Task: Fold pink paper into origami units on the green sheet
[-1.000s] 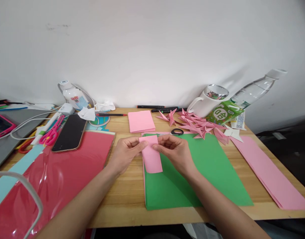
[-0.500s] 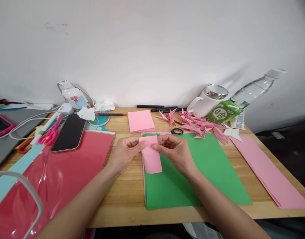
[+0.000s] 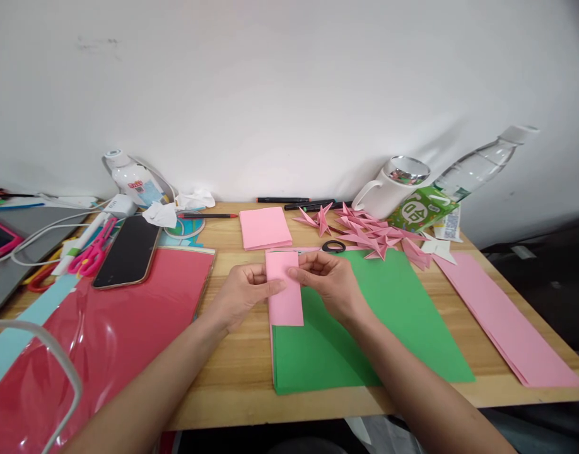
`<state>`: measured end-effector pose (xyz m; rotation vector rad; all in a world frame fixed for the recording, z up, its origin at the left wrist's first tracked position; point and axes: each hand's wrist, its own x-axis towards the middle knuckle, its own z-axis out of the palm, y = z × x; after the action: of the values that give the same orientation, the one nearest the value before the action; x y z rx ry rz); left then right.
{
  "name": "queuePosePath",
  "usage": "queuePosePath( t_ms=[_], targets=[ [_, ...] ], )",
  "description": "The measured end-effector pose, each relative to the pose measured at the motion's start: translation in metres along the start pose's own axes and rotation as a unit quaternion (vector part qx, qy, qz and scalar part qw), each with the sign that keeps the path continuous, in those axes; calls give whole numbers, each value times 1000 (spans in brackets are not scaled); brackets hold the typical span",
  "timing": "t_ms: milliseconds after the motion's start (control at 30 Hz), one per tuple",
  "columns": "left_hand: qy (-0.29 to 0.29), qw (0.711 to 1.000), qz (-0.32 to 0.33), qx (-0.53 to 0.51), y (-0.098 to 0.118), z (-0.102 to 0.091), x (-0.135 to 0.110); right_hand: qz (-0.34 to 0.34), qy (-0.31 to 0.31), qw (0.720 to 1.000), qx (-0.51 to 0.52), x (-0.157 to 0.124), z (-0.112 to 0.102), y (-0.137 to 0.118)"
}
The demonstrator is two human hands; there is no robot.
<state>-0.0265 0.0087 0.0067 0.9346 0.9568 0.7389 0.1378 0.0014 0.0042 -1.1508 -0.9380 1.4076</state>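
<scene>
Between my two hands is a narrow rectangle of folded pink paper (image 3: 286, 306), held upright above the left part of a green sheet stack (image 3: 365, 334). My left hand (image 3: 246, 293) pinches its left edge, thumb lying across the front. On the right edge, my right hand (image 3: 330, 280) grips it between thumb and fingers. The fingertips behind the paper are hidden. Just beyond my hands lies a stack of pink paper squares (image 3: 265, 227). Black-handled scissors (image 3: 333, 246) rest at the far edge of the green sheets, their blades mostly covered.
Folded pink paper stars (image 3: 369, 233) lie at the back right, before a white mug (image 3: 388, 189) and a green packet (image 3: 424, 208). Long pink strips (image 3: 507, 321) lie on the right. A phone (image 3: 127, 252) and pink scissors (image 3: 94, 252) are on the left, beside a red plastic-covered pack (image 3: 142, 309).
The pink paper has straightened and flattened from a slight curve and tilt. My left thumb has slid a little lower on it. The view has shifted slightly.
</scene>
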Motion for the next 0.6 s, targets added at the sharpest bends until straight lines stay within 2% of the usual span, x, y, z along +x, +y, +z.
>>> queuePosePath(
  t_ms=[400, 600],
  targets=[
    [8, 1000, 9, 8, -4, 1, 2, 17, 22, 1000, 12, 0, 2, 1],
    [11, 1000, -5, -10, -5, 1, 2, 16, 4, 1000, 12, 0, 2, 3]
  ],
)
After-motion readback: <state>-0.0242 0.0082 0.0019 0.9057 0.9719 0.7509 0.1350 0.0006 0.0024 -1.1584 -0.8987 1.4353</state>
